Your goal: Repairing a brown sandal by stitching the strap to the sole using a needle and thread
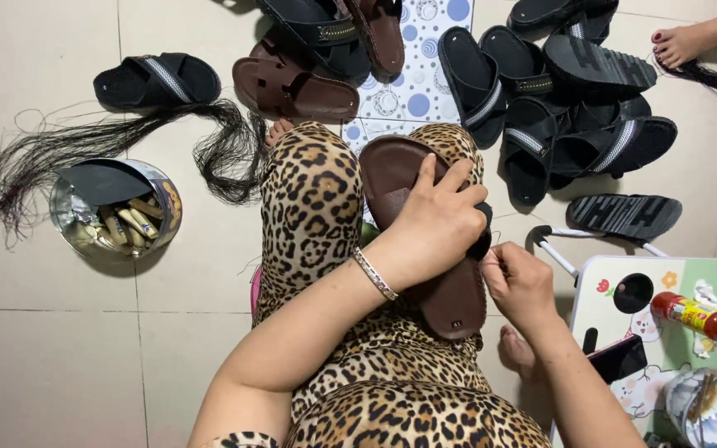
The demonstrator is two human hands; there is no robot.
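A brown slide sandal (396, 174) lies sole-inside-up across my lap, on my leopard-print knees. My left hand (437, 220) presses down on its middle, fingers wrapped over the black strap at its right edge; a silver bracelet (375, 274) sits on that wrist. My right hand (518, 280) is beside the sandal's right edge with fingers pinched together, apparently on a thin thread that is too fine to make out.
Several black sandals (533, 108) and brown sandals (296, 83) lie on the tiled floor ahead. A bundle of black threads (109, 141) and a tin (114, 207) are at left. A small folding table (665, 290) with a red bottle (703, 318) stands right. Another person's foot (678, 41) shows top right.
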